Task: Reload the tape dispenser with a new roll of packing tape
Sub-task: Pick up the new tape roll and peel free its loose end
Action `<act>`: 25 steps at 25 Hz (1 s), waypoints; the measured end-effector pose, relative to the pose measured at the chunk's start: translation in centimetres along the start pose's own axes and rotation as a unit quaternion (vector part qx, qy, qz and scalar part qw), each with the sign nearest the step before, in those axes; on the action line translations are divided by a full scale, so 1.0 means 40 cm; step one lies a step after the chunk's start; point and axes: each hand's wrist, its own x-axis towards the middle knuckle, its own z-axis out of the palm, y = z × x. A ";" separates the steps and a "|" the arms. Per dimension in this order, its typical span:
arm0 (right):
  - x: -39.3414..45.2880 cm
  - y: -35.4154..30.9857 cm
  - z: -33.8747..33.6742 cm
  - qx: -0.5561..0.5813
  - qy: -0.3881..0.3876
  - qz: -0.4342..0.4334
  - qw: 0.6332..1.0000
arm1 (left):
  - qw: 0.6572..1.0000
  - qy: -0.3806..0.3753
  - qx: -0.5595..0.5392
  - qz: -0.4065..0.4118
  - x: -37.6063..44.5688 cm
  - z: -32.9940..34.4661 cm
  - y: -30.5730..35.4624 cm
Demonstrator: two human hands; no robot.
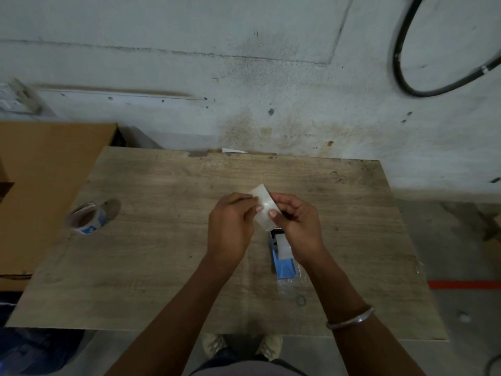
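Down at the near edge I see two shoes on the floor, just under the wooden surface. My right forearm carries a metal bangle. Further in, the blue tape dispenser lies on the surface, partly covered by my right hand, with a bit of clear plastic wrap beside and under it. Both hands meet just above the dispenser: the left hand pinches one edge of a strip of clear packing tape with thumb and curled fingers, and the right hand pinches the other edge, its thumb pressed on the strip. The strip runs down toward the dispenser's front end; I cannot tell whether it is threaded through. Well apart to the left, a blue-and-white cardboard tape core sits near the surface's left edge. Beyond that edge is a brown cardboard box. Farthest off, a stained concrete wall with a looped black cable at upper right.
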 end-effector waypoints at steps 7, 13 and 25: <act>-0.007 0.009 0.012 0.007 0.034 0.020 0.999 | 0.987 -0.047 0.092 0.124 -0.017 -0.005 -0.026; -0.007 0.020 0.002 -0.040 0.041 0.037 0.998 | 0.963 -0.127 0.136 0.195 -0.004 0.003 -0.054; -0.008 0.047 -0.001 -0.091 0.064 0.069 0.991 | 0.935 -0.252 0.171 0.182 0.032 0.023 -0.050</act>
